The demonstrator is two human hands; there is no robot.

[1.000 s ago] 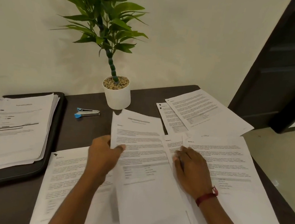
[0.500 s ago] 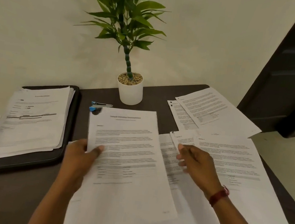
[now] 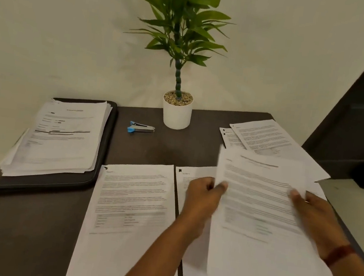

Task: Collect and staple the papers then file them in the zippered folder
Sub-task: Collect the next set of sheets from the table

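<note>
Both hands hold one printed sheet (image 3: 261, 193) at the table's (image 3: 163, 154) 3 o'clock: left hand (image 3: 202, 197) pinches its left edge, right hand (image 3: 311, 213) grips the right. Loose sheet (image 3: 132, 200) at 6; overlapping sheets (image 3: 268, 137) at 2. Stapler (image 3: 141, 127) at 11. Zippered folder (image 3: 106, 151), paper stack (image 3: 62, 137) on it, at 10.

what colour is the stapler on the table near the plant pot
The stapler is silver metal with bright blue plastic at its left end, seen in the head view.
</note>
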